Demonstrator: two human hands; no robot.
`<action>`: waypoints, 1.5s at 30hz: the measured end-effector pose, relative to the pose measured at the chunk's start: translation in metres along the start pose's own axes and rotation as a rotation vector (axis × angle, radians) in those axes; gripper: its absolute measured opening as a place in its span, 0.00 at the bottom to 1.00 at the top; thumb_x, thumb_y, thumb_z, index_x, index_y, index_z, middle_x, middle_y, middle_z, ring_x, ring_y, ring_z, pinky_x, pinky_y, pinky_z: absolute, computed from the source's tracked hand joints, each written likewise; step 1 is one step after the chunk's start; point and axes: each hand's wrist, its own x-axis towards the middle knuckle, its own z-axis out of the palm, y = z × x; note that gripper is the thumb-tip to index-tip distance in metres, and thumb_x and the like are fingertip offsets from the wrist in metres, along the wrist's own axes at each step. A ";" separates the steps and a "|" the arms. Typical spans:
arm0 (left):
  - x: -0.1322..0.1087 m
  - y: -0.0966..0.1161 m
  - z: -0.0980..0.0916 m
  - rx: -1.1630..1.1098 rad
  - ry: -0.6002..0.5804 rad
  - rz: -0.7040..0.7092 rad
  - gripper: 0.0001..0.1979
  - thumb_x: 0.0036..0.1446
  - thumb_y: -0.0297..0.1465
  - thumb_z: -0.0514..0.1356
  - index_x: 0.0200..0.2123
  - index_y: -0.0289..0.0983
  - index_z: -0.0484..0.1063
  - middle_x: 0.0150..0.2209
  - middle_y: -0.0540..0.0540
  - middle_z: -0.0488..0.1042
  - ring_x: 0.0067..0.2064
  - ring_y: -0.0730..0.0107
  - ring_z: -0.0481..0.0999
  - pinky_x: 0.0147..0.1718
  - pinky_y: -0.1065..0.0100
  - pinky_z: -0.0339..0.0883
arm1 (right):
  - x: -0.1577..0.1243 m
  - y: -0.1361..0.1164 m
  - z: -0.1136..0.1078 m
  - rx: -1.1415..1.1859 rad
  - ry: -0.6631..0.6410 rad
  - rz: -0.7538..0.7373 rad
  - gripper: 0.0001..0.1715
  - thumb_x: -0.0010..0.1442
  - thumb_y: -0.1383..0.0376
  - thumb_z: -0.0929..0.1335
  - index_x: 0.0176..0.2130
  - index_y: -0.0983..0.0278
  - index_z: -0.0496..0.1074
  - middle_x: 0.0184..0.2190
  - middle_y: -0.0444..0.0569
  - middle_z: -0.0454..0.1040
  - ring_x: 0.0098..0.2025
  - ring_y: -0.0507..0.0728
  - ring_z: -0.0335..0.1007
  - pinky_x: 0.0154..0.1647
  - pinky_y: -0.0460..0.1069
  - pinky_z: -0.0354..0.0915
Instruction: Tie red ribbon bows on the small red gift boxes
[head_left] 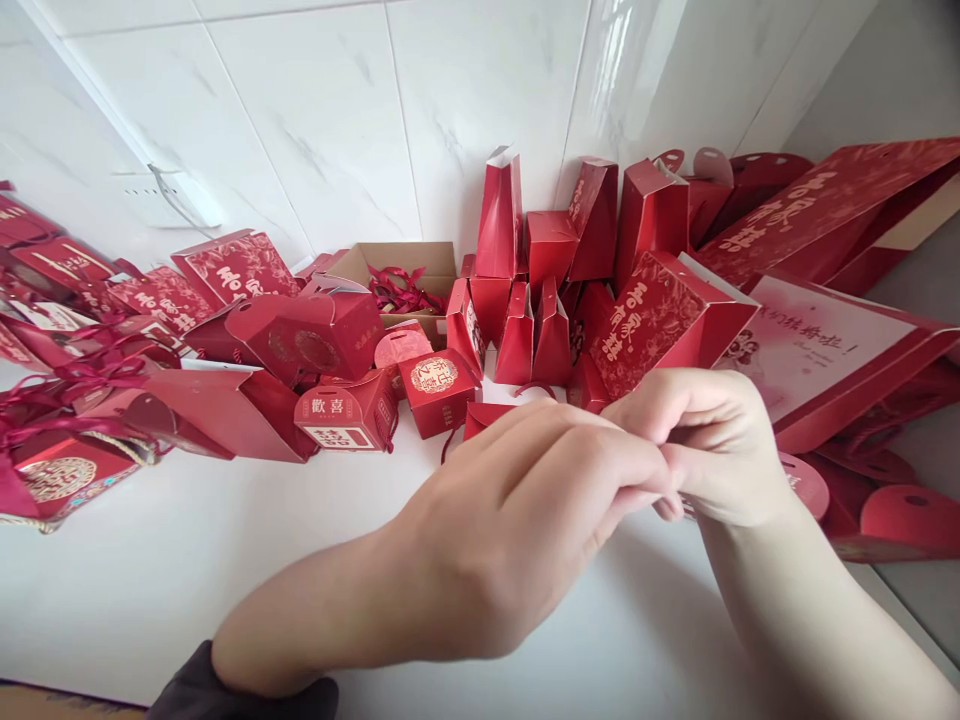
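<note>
My left hand [510, 520] reaches in from the lower left with its fingers closed and bent, knuckles toward me. My right hand [720, 450] meets it from the right, thumb and fingers pinched together. The fingertips of both hands touch or nearly touch above the white tabletop [360, 560]. Whatever they pinch, if anything, is hidden by the fingers. Just behind my left hand stand a small red box [439, 390] with a gold round emblem and, partly covered, another red piece [484, 415]. A red box with gold characters [660, 325] rises behind my right hand.
Many red gift boxes crowd the back of the table, including a handled box [349, 412] on the left. A cardboard box [435, 255] with dark red ribbons [405, 290] sits against the tiled wall [315, 110]. Large red bags [832, 215] lean at the right.
</note>
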 end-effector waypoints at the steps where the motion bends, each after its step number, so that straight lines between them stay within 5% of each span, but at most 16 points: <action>1: 0.000 -0.001 0.000 -0.003 -0.008 0.017 0.08 0.61 0.19 0.57 0.43 0.34 0.70 0.40 0.48 0.77 0.41 0.75 0.75 0.45 0.73 0.72 | 0.000 0.000 0.000 0.002 -0.002 0.006 0.08 0.53 0.72 0.74 0.30 0.60 0.75 0.18 0.39 0.70 0.15 0.50 0.64 0.15 0.47 0.56; 8: 0.003 -0.004 0.001 -0.027 -0.030 0.121 0.11 0.58 0.16 0.55 0.42 0.31 0.71 0.40 0.47 0.78 0.44 0.72 0.76 0.46 0.72 0.70 | -0.002 0.000 0.003 0.087 -0.021 0.029 0.07 0.55 0.61 0.75 0.31 0.59 0.74 0.16 0.38 0.69 0.14 0.50 0.63 0.16 0.47 0.57; 16: 0.006 -0.001 0.002 -0.211 0.011 -0.046 0.07 0.61 0.24 0.57 0.34 0.38 0.75 0.35 0.49 0.80 0.38 0.70 0.80 0.41 0.73 0.73 | -0.004 0.008 0.006 0.221 -0.028 0.055 0.06 0.53 0.68 0.75 0.30 0.58 0.75 0.16 0.38 0.72 0.14 0.49 0.64 0.16 0.44 0.57; 25: 0.009 0.000 -0.001 -0.076 -0.027 0.030 0.05 0.63 0.26 0.56 0.37 0.38 0.72 0.33 0.47 0.79 0.34 0.71 0.78 0.38 0.72 0.74 | -0.003 0.007 0.005 0.208 -0.045 0.058 0.07 0.54 0.64 0.75 0.29 0.60 0.73 0.17 0.39 0.70 0.13 0.49 0.63 0.16 0.45 0.56; 33: 0.001 -0.004 0.007 -0.022 0.037 0.050 0.04 0.61 0.22 0.57 0.38 0.36 0.68 0.33 0.47 0.75 0.35 0.71 0.75 0.36 0.69 0.73 | 0.001 0.006 0.003 0.151 -0.055 0.063 0.08 0.52 0.72 0.75 0.29 0.61 0.75 0.17 0.38 0.71 0.13 0.48 0.63 0.16 0.44 0.58; 45: 0.007 0.000 0.005 -0.685 -0.067 -0.514 0.05 0.58 0.31 0.63 0.34 0.34 0.74 0.29 0.44 0.78 0.32 0.66 0.80 0.32 0.67 0.75 | -0.003 0.014 -0.005 0.236 -0.103 -0.018 0.11 0.47 0.63 0.79 0.33 0.58 0.78 0.21 0.42 0.75 0.16 0.51 0.66 0.16 0.47 0.60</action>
